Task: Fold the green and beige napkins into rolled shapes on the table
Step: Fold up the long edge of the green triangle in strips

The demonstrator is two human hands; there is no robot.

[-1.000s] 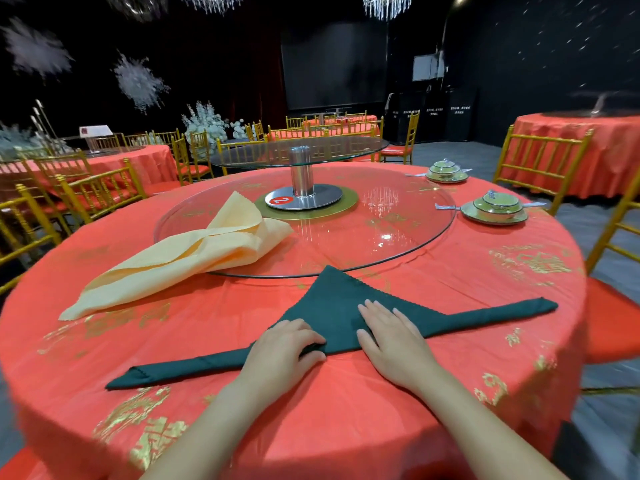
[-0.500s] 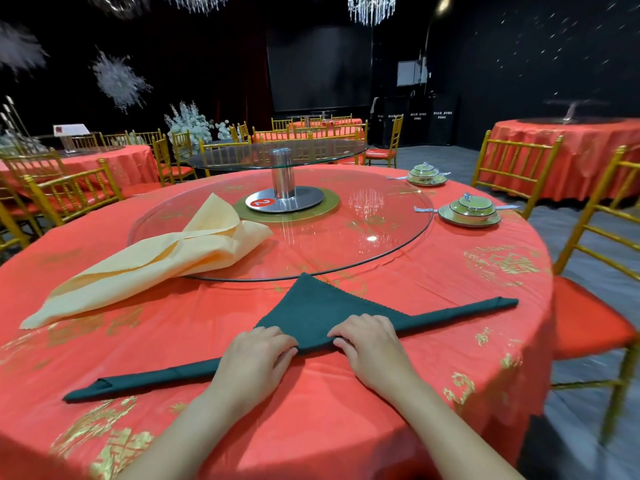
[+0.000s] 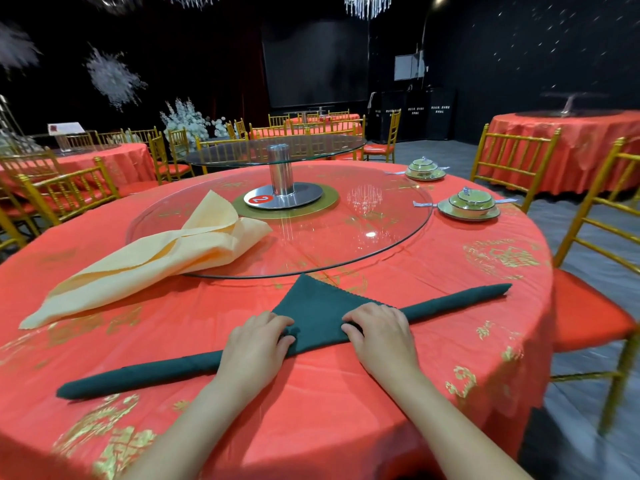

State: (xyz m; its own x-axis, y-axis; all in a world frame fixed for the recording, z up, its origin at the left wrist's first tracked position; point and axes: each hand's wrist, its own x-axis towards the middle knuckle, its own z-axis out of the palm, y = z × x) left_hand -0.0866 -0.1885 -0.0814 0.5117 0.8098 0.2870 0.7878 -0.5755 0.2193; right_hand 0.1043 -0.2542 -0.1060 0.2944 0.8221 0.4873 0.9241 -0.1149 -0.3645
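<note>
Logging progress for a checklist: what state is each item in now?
green napkin: rolled from near edge, far tip flat
beige napkin: loosely folded, unrolled, partly on the glass turntable
left hand: fingers curled on the green napkin's roll
right hand: curled on the roll too
lidded bowls: covered

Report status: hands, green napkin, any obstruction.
Left hand and right hand grip rolled edge of green napkin. Triangle tip not yet rolled. Beige napkin apart, far left, partly on glass turntable; not in the way.

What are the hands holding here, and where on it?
Both the left hand and right hand grip the green napkin at its rolled near edge, mid-length.
</note>
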